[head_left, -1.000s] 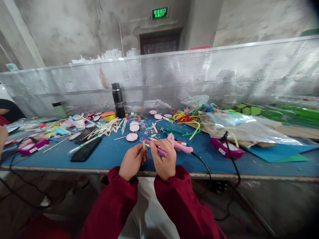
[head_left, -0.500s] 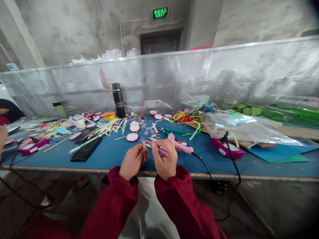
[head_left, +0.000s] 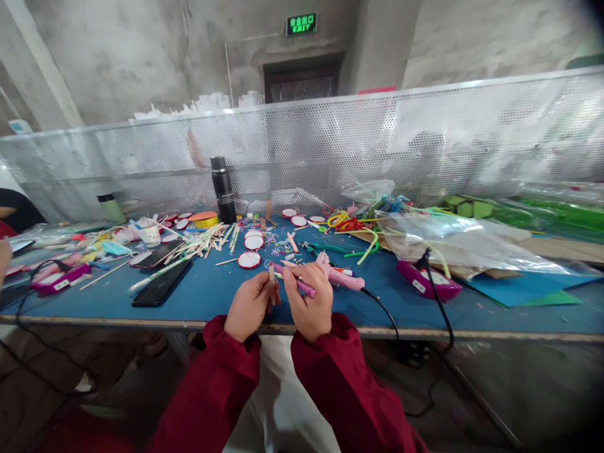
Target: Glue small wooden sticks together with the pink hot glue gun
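Observation:
My left hand (head_left: 247, 306) is closed, pinching a short flat wooden stick (head_left: 272, 273) upright over the front of the table. Close beside it, my right hand (head_left: 312, 307) is wrapped round a pink-purple marker pen (head_left: 306, 287). The pen slants left, and its tip end is at the stick; whether they touch I cannot tell. Just right of my right hand a pink hot glue gun (head_left: 346, 279) lies on the table, its black cord running over the front edge. Small white discs with red rims (head_left: 249, 260) lie beyond my hands.
A black phone (head_left: 163, 284) and loose wooden sticks (head_left: 207, 242) lie to the left. A black flask (head_left: 223, 192) stands behind them. Purple boxes (head_left: 429, 281) with cords sit on both sides. Plastic bags (head_left: 472, 242) cover the right. At the far left, part of another person (head_left: 4, 257) shows.
The view has shifted very slightly. Both hands keep the same hold on the stick and the marker pen, with barely any movement.

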`<action>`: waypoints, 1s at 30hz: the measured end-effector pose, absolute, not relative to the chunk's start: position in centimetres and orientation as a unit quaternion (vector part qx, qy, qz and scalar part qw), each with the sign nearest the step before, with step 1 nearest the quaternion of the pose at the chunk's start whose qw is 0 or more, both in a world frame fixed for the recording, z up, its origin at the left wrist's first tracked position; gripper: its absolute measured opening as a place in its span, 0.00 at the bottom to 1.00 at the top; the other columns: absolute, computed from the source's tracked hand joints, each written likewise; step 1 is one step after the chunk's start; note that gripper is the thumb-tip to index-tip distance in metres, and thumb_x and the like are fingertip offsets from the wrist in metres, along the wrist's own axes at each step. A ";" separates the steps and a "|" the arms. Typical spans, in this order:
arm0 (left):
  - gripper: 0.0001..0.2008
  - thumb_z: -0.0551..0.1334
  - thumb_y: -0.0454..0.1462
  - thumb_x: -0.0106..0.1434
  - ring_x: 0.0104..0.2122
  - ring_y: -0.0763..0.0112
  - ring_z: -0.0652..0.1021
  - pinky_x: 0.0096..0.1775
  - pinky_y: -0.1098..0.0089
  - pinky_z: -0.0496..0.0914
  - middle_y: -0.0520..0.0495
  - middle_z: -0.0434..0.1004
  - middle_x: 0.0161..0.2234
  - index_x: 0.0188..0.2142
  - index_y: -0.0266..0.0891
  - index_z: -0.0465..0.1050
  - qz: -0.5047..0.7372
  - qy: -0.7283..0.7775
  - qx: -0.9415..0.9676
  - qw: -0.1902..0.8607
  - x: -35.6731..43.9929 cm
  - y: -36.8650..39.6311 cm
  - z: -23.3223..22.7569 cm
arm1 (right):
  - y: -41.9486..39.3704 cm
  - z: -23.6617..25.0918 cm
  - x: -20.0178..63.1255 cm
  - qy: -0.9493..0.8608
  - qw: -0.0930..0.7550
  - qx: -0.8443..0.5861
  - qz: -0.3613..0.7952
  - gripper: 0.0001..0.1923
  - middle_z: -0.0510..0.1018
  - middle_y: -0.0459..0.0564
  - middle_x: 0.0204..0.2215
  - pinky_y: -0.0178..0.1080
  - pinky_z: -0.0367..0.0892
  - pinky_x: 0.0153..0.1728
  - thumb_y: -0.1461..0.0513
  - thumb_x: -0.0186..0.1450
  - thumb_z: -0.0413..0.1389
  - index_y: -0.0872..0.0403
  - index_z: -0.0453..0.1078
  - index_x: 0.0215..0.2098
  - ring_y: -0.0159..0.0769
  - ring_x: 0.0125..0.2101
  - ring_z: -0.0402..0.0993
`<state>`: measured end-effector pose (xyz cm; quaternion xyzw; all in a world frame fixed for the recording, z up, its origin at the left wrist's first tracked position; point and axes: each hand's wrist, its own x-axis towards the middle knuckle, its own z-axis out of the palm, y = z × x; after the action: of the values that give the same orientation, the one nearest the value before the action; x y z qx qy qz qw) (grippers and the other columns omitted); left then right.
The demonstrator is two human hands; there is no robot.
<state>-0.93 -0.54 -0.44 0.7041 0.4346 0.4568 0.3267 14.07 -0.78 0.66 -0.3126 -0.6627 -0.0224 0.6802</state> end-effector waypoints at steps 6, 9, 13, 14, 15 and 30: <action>0.17 0.54 0.47 0.75 0.21 0.74 0.71 0.26 0.72 0.63 0.54 0.74 0.26 0.34 0.40 0.68 0.458 0.432 0.704 0.330 -0.9 -0.5 -0.4 | -0.8 0.7 14.1 -0.660 0.683 -0.313 -0.022 0.09 0.83 0.45 0.30 0.46 0.67 0.42 0.65 0.72 0.57 0.49 0.73 0.33 0.37 0.32 0.76; 0.17 0.54 0.47 0.75 0.21 0.74 0.71 0.26 0.72 0.63 0.54 0.74 0.26 0.33 0.40 0.67 0.458 0.433 0.705 0.326 -0.9 -0.5 -0.4 | -0.7 0.7 14.1 -0.664 0.680 -0.311 -0.020 0.09 0.83 0.45 0.30 0.46 0.67 0.42 0.64 0.72 0.57 0.49 0.73 0.33 0.37 0.33 0.76; 0.17 0.54 0.46 0.75 0.21 0.74 0.70 0.26 0.72 0.63 0.54 0.73 0.25 0.32 0.40 0.67 0.456 0.436 0.706 0.322 -0.9 -0.6 -0.2 | -0.7 0.6 14.1 -0.659 0.685 -0.310 -0.024 0.09 0.83 0.45 0.30 0.46 0.67 0.42 0.65 0.71 0.58 0.49 0.74 0.33 0.37 0.32 0.76; 0.17 0.54 0.46 0.75 0.21 0.74 0.70 0.26 0.72 0.63 0.54 0.73 0.25 0.32 0.40 0.67 0.456 0.436 0.706 0.322 -0.9 -0.7 -0.2 | -0.6 0.6 14.1 -0.659 0.685 -0.309 -0.025 0.08 0.83 0.45 0.30 0.46 0.67 0.42 0.65 0.71 0.58 0.49 0.74 0.33 0.37 0.32 0.76; 0.17 0.53 0.46 0.75 0.21 0.74 0.70 0.26 0.72 0.63 0.54 0.73 0.25 0.32 0.40 0.67 0.456 0.434 0.706 0.323 -0.9 -0.7 -0.2 | -0.6 0.6 14.1 -0.659 0.686 -0.308 -0.025 0.08 0.83 0.44 0.30 0.46 0.67 0.42 0.65 0.71 0.58 0.49 0.74 0.34 0.37 0.32 0.76; 0.16 0.54 0.47 0.75 0.20 0.74 0.71 0.25 0.72 0.63 0.54 0.75 0.26 0.35 0.40 0.69 0.468 0.431 0.696 0.334 -0.9 -0.6 -0.4 | -0.8 0.4 14.1 -0.642 0.705 -0.298 -0.036 0.06 0.81 0.45 0.29 0.46 0.69 0.41 0.67 0.67 0.57 0.49 0.72 0.34 0.38 0.31 0.75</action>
<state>-0.90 -0.65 -0.39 0.6955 0.4306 0.4680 0.3345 14.11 -0.82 0.40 -0.2985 -0.6421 -0.0362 0.7052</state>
